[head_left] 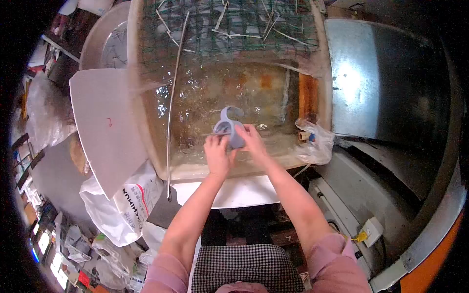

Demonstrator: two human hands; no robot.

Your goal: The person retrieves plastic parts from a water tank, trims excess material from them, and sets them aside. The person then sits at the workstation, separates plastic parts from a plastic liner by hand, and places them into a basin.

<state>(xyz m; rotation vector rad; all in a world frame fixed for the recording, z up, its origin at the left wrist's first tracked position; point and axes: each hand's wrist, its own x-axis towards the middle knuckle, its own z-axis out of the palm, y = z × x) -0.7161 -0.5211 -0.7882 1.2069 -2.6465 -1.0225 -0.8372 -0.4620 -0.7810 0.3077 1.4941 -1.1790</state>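
Note:
A pale lavender-grey plastic part (237,140) with a round ring and a curved hook is held above the water at the near side of a tub (195,172). My right hand (254,145) grips its right side, fingers wrapped round it. Close against its left is my left hand (218,152), fingers bent and pinched together. A thin, dark, blade-like tool (216,133) runs from the left fingertips across the ring's opening; its full shape is hidden.
Green netting (205,29) with pale strips covers the tub's far part. A long metal rod (172,102) lies across its left side. A white board (100,117) stands left, a plastic bag (320,146) hangs at the right rim, and a metal surface (354,97) lies beyond.

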